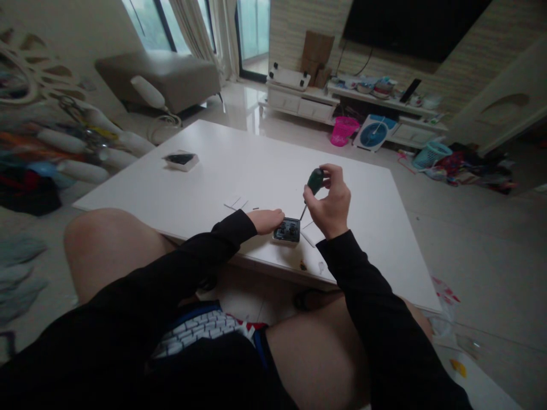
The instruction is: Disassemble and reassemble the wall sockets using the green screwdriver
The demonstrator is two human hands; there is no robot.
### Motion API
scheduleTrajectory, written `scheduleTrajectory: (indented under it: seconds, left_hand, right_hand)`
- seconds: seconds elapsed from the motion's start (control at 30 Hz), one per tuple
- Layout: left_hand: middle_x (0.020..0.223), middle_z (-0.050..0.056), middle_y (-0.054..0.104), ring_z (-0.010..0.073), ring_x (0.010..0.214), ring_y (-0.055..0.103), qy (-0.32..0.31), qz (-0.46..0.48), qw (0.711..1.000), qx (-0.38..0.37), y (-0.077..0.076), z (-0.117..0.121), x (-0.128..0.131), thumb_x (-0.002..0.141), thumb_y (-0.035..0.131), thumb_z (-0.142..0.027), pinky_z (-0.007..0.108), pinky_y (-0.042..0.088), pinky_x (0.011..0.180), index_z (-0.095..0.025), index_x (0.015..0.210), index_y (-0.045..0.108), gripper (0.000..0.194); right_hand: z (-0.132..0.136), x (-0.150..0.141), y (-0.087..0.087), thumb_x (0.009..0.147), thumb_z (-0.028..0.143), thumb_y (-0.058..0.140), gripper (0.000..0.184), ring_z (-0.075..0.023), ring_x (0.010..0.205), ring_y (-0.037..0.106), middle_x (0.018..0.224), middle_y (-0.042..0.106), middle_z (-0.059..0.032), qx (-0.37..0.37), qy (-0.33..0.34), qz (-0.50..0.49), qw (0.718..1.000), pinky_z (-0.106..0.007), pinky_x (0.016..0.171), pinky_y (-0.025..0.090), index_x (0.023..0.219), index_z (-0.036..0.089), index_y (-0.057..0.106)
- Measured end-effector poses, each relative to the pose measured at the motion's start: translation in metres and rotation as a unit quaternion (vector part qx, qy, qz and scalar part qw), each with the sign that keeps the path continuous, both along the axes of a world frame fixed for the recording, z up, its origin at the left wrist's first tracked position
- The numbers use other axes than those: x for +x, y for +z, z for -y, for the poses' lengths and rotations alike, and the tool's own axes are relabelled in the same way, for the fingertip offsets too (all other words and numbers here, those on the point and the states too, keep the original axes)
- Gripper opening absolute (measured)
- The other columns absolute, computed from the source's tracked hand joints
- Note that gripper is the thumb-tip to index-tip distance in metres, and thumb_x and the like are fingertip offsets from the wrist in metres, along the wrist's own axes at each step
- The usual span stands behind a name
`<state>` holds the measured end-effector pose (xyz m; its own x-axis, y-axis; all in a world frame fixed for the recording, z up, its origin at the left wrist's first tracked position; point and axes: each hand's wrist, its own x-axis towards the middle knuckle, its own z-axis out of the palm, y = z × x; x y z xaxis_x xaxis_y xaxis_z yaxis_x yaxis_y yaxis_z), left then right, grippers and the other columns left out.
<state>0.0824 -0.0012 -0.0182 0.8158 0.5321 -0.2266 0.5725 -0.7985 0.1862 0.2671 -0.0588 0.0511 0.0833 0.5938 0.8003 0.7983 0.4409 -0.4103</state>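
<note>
A small dark square device [288, 230] lies near the front edge of the low white table [222, 171]. My left hand [267, 220] rests against its left side, fingers curled in and pressing it down. My right hand [329, 202] grips a screwdriver by its dark green handle [315, 180]. The thin shaft slants down and its tip meets the device's upper right corner. Both arms wear black sleeves.
A small white box with a dark top [181, 160] sits at the table's far left. Small white pieces [235, 202] lie by the device. Beyond are a grey sofa [171, 77], a pink basket [344, 130], a fan [375, 133] and a cluttered TV shelf.
</note>
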Motion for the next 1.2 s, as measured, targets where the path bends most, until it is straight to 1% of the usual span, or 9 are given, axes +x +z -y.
scheduleTrajectory:
  seconds: [0.2, 0.33, 0.5, 0.63, 0.77, 1.0, 1.1, 1.2]
  left_hand:
    - [0.115, 0.018, 0.071, 0.0273, 0.096, 0.074, 0.007, 0.013, 1.000, -0.019, -0.004, -0.002, 0.000, 0.105, 0.052, -0.024, 0.036, 0.054, 0.083, -0.012, 0.114, 0.061, 0.017]
    - [0.112, 0.019, 0.071, 0.0260, 0.092, 0.073, 0.005, 0.031, 0.999, -0.023, -0.005, -0.003, 0.001, 0.105, 0.048, -0.023, 0.035, 0.052, 0.080, -0.011, 0.112, 0.061, 0.019]
    - [0.101, 0.013, 0.072, 0.0222, 0.086, 0.069, -0.015, 0.050, 0.998, -0.033, -0.002, -0.005, 0.002, 0.099, 0.056, -0.019, 0.031, 0.048, 0.078, -0.015, 0.099, 0.063, 0.008]
    - [0.101, 0.011, 0.071, 0.0213, 0.085, 0.066, -0.025, 0.067, 0.997, -0.034, 0.001, -0.006, 0.001, 0.096, 0.058, -0.015, 0.030, 0.046, 0.076, -0.016, 0.098, 0.060, 0.004]
    - [0.099, 0.009, 0.070, 0.0202, 0.084, 0.063, -0.038, 0.089, 0.995, -0.040, 0.003, -0.006, -0.001, 0.089, 0.061, -0.008, 0.029, 0.044, 0.075, -0.018, 0.095, 0.057, 0.012]
    - [0.087, 0.003, 0.067, 0.0185, 0.078, 0.060, -0.068, 0.132, 0.987, -0.066, 0.011, -0.007, -0.003, 0.079, 0.063, -0.001, 0.027, 0.043, 0.073, -0.020, 0.085, 0.054, 0.022]
    - [0.087, 0.003, 0.067, 0.0186, 0.079, 0.060, -0.072, 0.152, 0.983, -0.071, 0.013, -0.006, -0.002, 0.078, 0.060, 0.001, 0.027, 0.044, 0.072, -0.020, 0.087, 0.056, 0.023]
    - [0.091, 0.004, 0.068, 0.0187, 0.082, 0.061, -0.075, 0.172, 0.979, -0.076, 0.011, -0.006, -0.002, 0.077, 0.057, 0.002, 0.028, 0.045, 0.075, -0.019, 0.091, 0.058, 0.026]
  right_hand:
    - [0.001, 0.000, 0.001, 0.081, 0.018, 0.065, 0.041, -0.0199, 0.081, 0.065, 0.104, 0.070, -0.0024, -0.014, 0.008, -0.003, 1.000, -0.042, 0.079, 0.055, 0.120, 0.026, 0.054]
    - [0.002, -0.001, 0.001, 0.081, 0.017, 0.066, 0.042, -0.0201, 0.080, 0.065, 0.103, 0.070, -0.0023, -0.024, 0.006, -0.002, 1.000, -0.043, 0.079, 0.056, 0.120, 0.027, 0.054]
    - [0.002, -0.001, 0.000, 0.081, 0.017, 0.067, 0.042, -0.0197, 0.079, 0.066, 0.103, 0.070, -0.0023, -0.022, 0.000, 0.009, 1.000, -0.042, 0.078, 0.056, 0.120, 0.027, 0.054]
    - [0.001, -0.001, -0.002, 0.081, 0.018, 0.066, 0.042, -0.0197, 0.079, 0.066, 0.103, 0.070, -0.0022, -0.018, -0.003, 0.016, 1.000, -0.042, 0.078, 0.056, 0.120, 0.027, 0.054]
    - [0.001, -0.001, -0.002, 0.081, 0.018, 0.066, 0.041, -0.0193, 0.078, 0.065, 0.101, 0.070, -0.0021, -0.014, 0.002, 0.015, 1.000, -0.041, 0.077, 0.056, 0.119, 0.026, 0.054]
    - [0.002, -0.002, -0.003, 0.081, 0.019, 0.067, 0.041, -0.0201, 0.079, 0.066, 0.101, 0.070, -0.0022, -0.020, 0.005, 0.013, 1.000, -0.042, 0.079, 0.055, 0.119, 0.026, 0.053]
    - [0.002, -0.002, -0.003, 0.081, 0.019, 0.066, 0.040, -0.0200, 0.078, 0.065, 0.101, 0.070, -0.0021, -0.021, 0.002, 0.014, 1.000, -0.042, 0.077, 0.054, 0.118, 0.026, 0.053]
    - [0.002, -0.003, -0.003, 0.081, 0.020, 0.066, 0.040, -0.0198, 0.078, 0.066, 0.101, 0.071, -0.0023, -0.024, 0.001, 0.015, 1.000, -0.041, 0.077, 0.053, 0.118, 0.027, 0.054]
